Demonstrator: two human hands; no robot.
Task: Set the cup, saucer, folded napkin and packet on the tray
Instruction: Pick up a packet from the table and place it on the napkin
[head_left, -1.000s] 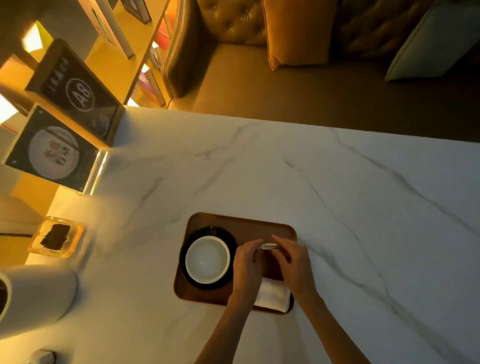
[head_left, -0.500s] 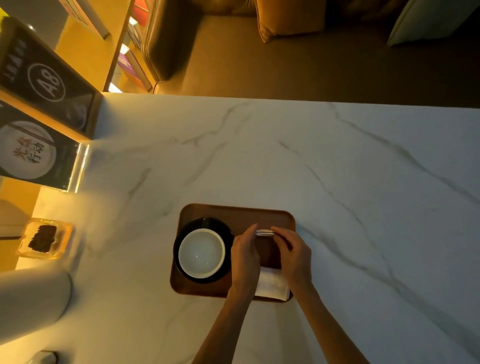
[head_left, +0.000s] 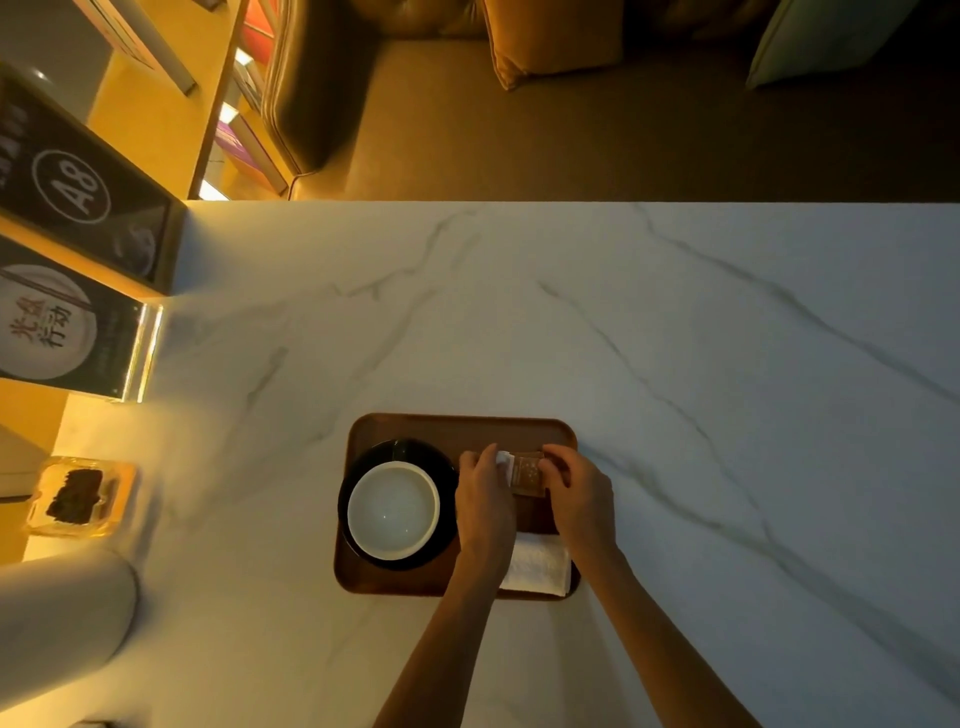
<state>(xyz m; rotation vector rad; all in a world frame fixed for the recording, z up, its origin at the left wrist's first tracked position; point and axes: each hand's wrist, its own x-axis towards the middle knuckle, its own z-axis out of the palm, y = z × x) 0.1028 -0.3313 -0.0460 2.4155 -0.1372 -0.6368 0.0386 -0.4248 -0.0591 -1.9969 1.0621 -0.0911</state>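
Note:
A brown wooden tray (head_left: 457, 428) lies on the white marble table. On its left half a white cup (head_left: 393, 510) stands on a black saucer (head_left: 447, 467). A white folded napkin (head_left: 537, 564) lies in the tray's near right corner. Above the tray's right half, my left hand (head_left: 484, 499) and my right hand (head_left: 579, 493) each pinch one end of a small brown packet (head_left: 525, 473). The packet lies almost flat, close over the tray. My left hand covers the saucer's right edge.
Two dark sign stands (head_left: 78, 244) stand at the table's left edge, one marked A8. A glass dish (head_left: 78, 496) with something dark sits near left, a pale rounded object (head_left: 57, 623) in front of it. A sofa with cushions (head_left: 545, 41) lies beyond the far edge.
The packet was edge-on between my fingers; now its flat brown face shows. Both hands have stayed over the tray's right half. The camera has tilted a little.

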